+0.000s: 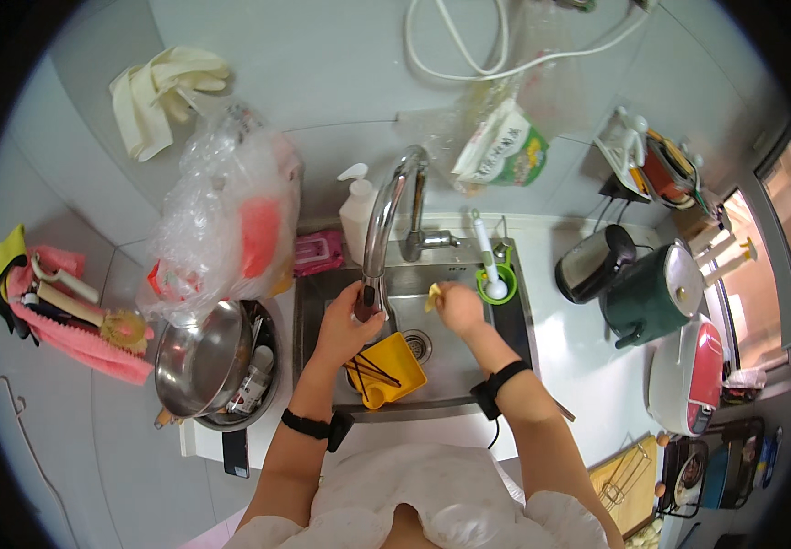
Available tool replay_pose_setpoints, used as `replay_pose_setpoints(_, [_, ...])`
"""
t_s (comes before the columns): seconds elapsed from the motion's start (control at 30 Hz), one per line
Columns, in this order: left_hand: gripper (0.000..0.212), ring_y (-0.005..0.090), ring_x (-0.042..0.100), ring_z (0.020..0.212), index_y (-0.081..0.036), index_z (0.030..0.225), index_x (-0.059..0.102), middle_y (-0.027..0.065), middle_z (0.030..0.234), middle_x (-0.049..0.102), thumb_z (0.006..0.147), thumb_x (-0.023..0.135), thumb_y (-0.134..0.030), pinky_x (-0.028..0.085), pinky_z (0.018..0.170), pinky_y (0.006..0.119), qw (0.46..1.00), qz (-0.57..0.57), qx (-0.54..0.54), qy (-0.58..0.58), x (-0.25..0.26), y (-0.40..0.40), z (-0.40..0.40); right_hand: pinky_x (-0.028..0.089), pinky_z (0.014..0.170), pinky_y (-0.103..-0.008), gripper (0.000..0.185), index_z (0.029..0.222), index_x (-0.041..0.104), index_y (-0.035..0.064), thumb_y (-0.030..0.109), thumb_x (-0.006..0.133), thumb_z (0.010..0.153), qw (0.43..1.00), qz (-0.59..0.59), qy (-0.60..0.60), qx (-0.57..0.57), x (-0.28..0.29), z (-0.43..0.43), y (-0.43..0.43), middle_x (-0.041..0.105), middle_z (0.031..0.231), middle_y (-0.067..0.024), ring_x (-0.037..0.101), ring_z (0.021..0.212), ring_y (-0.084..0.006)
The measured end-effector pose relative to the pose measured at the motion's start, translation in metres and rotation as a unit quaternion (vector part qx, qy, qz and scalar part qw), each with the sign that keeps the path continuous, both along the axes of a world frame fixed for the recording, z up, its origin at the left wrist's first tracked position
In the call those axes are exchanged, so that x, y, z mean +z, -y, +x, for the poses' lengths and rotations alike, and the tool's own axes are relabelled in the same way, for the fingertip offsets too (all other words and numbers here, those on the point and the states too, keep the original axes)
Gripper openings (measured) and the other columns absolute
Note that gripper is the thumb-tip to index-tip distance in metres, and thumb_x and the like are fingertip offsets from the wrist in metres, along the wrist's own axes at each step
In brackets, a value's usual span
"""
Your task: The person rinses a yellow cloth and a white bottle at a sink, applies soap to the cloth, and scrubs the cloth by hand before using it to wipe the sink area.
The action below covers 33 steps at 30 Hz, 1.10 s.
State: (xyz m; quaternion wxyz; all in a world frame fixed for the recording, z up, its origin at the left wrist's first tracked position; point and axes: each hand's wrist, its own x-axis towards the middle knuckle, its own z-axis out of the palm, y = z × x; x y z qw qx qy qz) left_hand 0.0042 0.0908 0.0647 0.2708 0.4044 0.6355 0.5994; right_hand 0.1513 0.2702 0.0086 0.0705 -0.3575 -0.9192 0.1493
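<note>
My left hand (346, 328) is closed around the spray head (370, 296) of the chrome faucet (388, 206), over the left side of the steel sink (447, 374). Pinched in my right hand (462, 309) is a small yellow piece, perhaps a sponge or cloth (431, 298), held above the basin. Below my hands a yellow plastic tray (402, 364) rests in the sink with dark chopsticks (375, 370) lying across it. A small yellow cup (373, 396) sits at the tray's near edge. Beside the tray the drain strainer (419, 345) shows.
A green holder (498, 288) with a white-handled brush (483, 240) hangs at the sink's right. Left stand a steel bowl (203, 364) and a bulging plastic bag (224, 199). A pump bottle (357, 213) stands behind; an electric kettle (591, 264) and rice cooker (687, 377) are right.
</note>
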Motion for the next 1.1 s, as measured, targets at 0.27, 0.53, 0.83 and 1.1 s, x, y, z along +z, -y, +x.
replay_pose_setpoints(0.27, [0.041,0.0104,0.056,0.076,0.0,0.105,0.05,0.005,0.084,0.06,0.072,0.069,-0.017,0.043,0.071,0.023,0.999,-0.019,-0.021,-0.031,0.0,-0.03,0.063,0.047,0.069,-0.0398,0.033,0.092,0.061,0.0068,0.034,0.058,0.073,0.977,-0.144,-0.029,-0.152,-0.004,0.122,0.045,0.062,0.08,-0.015,0.06,0.078,-0.0309])
replay_pose_setpoints(0.53, [0.037,0.0201,0.059,0.067,-0.002,0.09,0.048,0.0078,0.073,0.061,0.071,0.07,-0.025,0.044,0.062,0.031,0.989,-0.017,0.004,-0.147,0.004,-0.082,0.114,0.048,0.071,-0.0383,0.032,0.091,0.061,0.0101,0.03,0.066,0.066,0.941,-0.074,0.083,-0.32,-0.05,0.267,0.049,0.062,0.085,-0.0122,0.06,0.082,-0.0299])
replay_pose_setpoints(0.83, [0.041,0.0335,0.059,0.071,0.0,0.092,0.042,0.0152,0.075,0.059,0.078,0.061,-0.034,0.045,0.063,0.039,0.958,-0.095,-0.018,-0.27,0.018,-0.153,0.147,0.047,0.068,-0.0394,0.018,0.08,0.062,0.0108,0.024,0.063,0.069,0.943,-0.084,0.084,-0.312,-0.065,0.314,0.027,0.062,0.078,-0.0113,0.059,0.076,-0.0311])
replay_pose_setpoints(1.1, [0.056,0.0362,0.059,0.082,0.008,0.103,0.035,0.0235,0.088,0.059,0.082,0.055,-0.04,0.047,0.069,0.04,0.951,-0.173,0.0,-0.258,0.019,-0.206,0.166,0.048,0.068,-0.0393,0.016,0.081,0.065,0.013,0.017,0.051,0.075,0.961,-0.053,0.085,-0.26,-0.08,0.289,-0.053,0.064,0.082,-0.0098,0.06,0.079,-0.0286])
